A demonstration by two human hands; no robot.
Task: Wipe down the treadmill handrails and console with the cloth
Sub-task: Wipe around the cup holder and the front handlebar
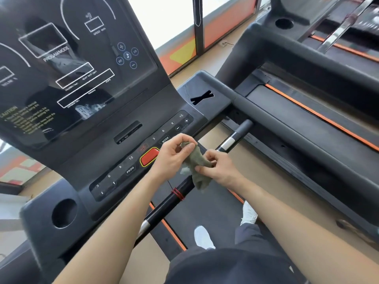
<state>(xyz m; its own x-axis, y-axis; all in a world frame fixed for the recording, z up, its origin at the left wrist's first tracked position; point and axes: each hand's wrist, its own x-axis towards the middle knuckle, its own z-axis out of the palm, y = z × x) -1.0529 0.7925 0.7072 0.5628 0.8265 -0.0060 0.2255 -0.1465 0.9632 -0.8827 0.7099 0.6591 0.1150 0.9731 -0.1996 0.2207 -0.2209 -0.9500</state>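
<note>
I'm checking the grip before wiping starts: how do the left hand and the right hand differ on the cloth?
The left hand grips the upper end of the cloth with fingers curled over it; the right hand pinches it lower down, near mid-length. The left hand sits beside the red button on the console; the right hand is farther out, over the belt. Both hold the one cloth.

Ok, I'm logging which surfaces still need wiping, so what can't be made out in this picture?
Head view, console: left part cut off by the frame edge.
Head view, caution text: too small and blurred to read.
Head view, red button: right end covered by the left hand.
Head view, black bar: middle hidden behind the cloth and right hand.
Head view, smears on the console: lost in reflections.
</note>
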